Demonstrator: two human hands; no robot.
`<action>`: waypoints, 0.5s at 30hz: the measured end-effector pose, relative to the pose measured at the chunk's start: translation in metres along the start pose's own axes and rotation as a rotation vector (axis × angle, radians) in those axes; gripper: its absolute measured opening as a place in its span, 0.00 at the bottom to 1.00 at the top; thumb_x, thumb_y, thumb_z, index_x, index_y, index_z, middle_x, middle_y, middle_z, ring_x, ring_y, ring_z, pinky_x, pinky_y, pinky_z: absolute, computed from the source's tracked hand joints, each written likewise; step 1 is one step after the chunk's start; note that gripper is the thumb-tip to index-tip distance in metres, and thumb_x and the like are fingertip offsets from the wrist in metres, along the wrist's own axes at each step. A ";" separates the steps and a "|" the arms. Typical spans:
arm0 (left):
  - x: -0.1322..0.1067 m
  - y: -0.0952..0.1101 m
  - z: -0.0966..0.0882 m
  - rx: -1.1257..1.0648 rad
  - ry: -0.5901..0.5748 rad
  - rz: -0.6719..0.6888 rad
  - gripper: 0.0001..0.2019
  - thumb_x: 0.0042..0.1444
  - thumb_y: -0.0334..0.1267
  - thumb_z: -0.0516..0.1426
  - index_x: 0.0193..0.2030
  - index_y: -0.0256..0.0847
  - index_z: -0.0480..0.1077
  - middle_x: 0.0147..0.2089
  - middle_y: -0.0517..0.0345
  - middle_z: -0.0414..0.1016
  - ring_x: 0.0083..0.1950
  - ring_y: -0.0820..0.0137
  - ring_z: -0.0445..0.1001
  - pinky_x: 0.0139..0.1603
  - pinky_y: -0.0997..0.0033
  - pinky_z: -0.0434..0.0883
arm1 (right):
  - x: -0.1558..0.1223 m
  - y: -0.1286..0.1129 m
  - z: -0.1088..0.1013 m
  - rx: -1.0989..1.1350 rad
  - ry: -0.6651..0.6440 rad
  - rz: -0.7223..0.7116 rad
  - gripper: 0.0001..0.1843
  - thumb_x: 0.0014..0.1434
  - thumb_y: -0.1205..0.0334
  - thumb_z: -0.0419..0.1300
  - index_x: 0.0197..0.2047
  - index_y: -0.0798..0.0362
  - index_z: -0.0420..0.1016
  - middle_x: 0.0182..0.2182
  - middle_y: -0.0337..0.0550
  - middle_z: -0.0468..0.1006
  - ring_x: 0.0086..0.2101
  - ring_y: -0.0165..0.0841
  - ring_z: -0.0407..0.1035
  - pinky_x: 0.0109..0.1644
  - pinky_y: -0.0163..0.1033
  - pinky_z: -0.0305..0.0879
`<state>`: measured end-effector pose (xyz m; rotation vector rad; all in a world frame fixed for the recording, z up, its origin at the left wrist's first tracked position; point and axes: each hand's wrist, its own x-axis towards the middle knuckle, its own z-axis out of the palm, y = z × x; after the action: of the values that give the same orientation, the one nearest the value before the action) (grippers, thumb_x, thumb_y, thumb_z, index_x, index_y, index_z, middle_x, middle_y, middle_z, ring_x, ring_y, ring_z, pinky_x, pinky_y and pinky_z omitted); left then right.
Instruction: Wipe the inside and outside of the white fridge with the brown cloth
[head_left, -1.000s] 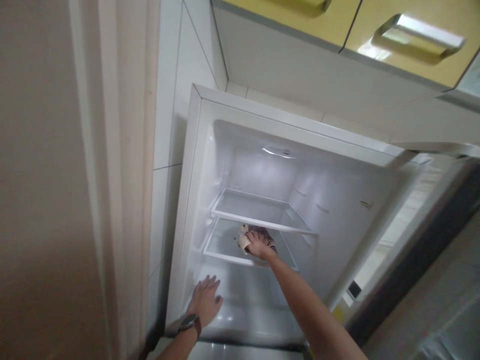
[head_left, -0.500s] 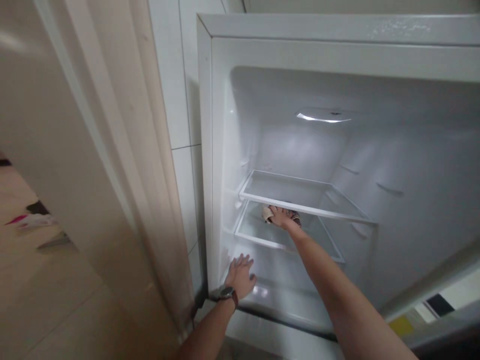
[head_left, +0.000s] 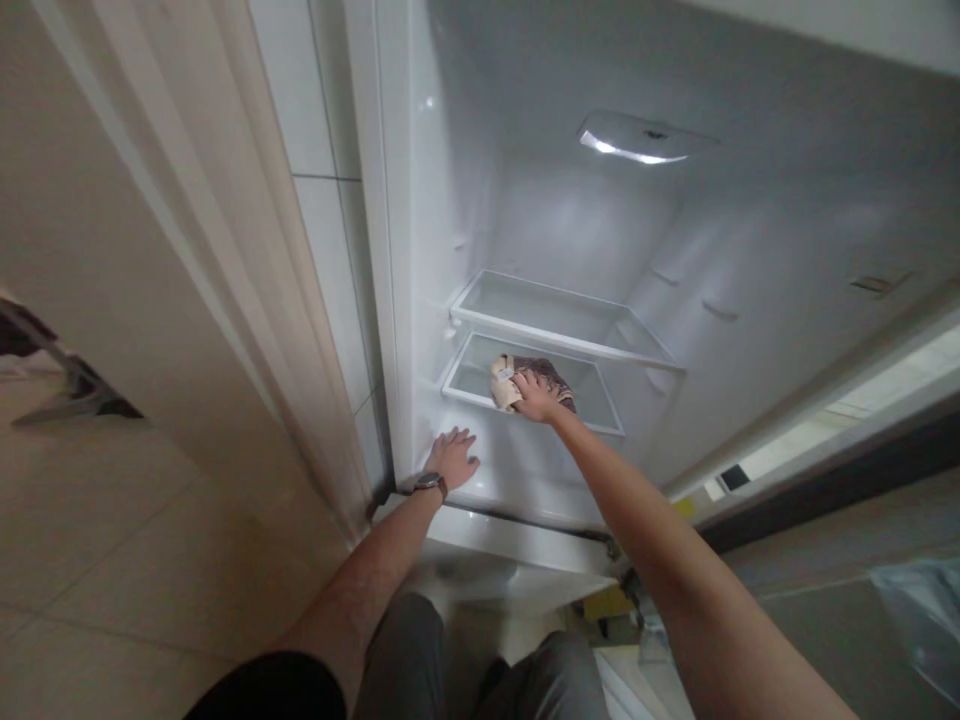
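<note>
My right hand [head_left: 536, 397] presses a brown and beige patterned cloth [head_left: 544, 372] at the front of the lower glass shelf [head_left: 600, 395] in a refrigerator. Its fingers lie over the cloth, whose folds spread out behind them. Below and to the left, my left hand [head_left: 452, 458] rests with spread fingers on the white inner floor [head_left: 517, 480] of the refrigerator, near its left wall. Nothing is in that hand, and a dark watch [head_left: 430, 482] sits on its wrist. The upper glass shelf [head_left: 555, 300] is above the cloth.
A lit lamp [head_left: 637, 145] is set in the refrigerator's ceiling. To the left stand a tiled wall [head_left: 330, 260] and a beige door frame [head_left: 247, 280]. The open refrigerator door [head_left: 810, 440] is on the right. My knees [head_left: 405, 650] are below the sill.
My right hand has drawn the cloth forward to the front edge of the lower shelf. The head view has tilted down, and my left hand stays on the refrigerator floor.
</note>
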<state>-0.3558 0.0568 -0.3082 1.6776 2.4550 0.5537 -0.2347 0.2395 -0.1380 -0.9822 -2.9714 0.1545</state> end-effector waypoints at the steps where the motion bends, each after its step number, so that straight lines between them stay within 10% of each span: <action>1: 0.000 -0.001 0.001 -0.001 0.005 0.003 0.31 0.61 0.45 0.52 0.71 0.44 0.64 0.77 0.53 0.57 0.78 0.55 0.48 0.77 0.45 0.46 | 0.001 0.000 0.000 0.004 0.003 0.001 0.38 0.62 0.50 0.52 0.74 0.41 0.54 0.75 0.49 0.48 0.71 0.61 0.43 0.65 0.81 0.43; 15: 0.001 -0.005 0.006 0.029 0.017 0.009 0.31 0.61 0.47 0.53 0.71 0.47 0.63 0.77 0.56 0.57 0.78 0.56 0.49 0.77 0.47 0.47 | 0.033 -0.005 0.008 0.025 0.150 -0.002 0.33 0.65 0.53 0.49 0.73 0.42 0.59 0.74 0.46 0.54 0.72 0.54 0.45 0.69 0.76 0.42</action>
<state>-0.3592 0.0570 -0.3154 1.7027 2.4805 0.5381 -0.2646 0.2546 -0.1460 -0.9429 -2.8278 0.1121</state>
